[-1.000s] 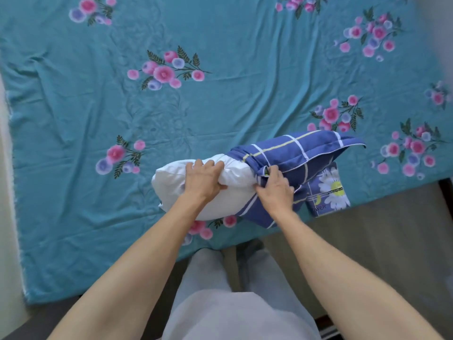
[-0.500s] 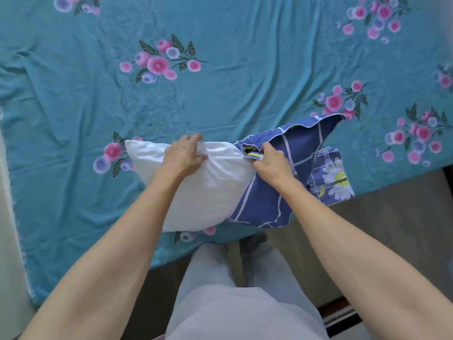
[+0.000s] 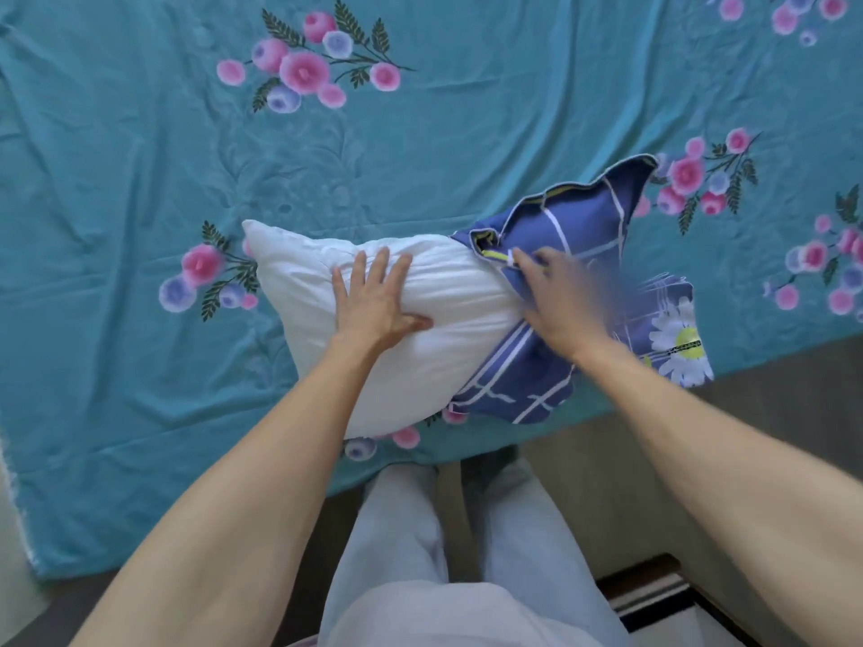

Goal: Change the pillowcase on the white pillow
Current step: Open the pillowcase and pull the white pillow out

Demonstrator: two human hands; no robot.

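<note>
Left hand (image 3: 373, 303) lies flat on the white pillow (image 3: 434, 329), fingers straight and spread a bit, thumb out to the side, pressing down on the middle of the bare part. It isn't grabbing anything, just pinning.

Right hand (image 3: 567, 305) is blurry, but its fingertips are at the bunched mouth of the blue plaid pillowcase (image 3: 579, 240), right where the fabric rolls back and shows a yellow-green strip. Looks like contact with the edge, but I honestly can't tell whether it's pinching or just touching, too much blur.

From the left hand, the pillowcase sits at about 3 o'clock, covering only the right end of the pillow. Its loose far corner flares up toward 1 o'clock, and the lower flap hangs at 5 o'clock near the bed edge. The pillow's bare left corner pokes out toward 10 o'clock.

Under the right hand, at about 4 o'clock, there's a folded daisy-print fabric (image 3: 677, 343) lying on the teal floral bedsheet (image 3: 116, 147). The person's pale trousers (image 3: 420, 553) are at 6 o'clock.
</note>
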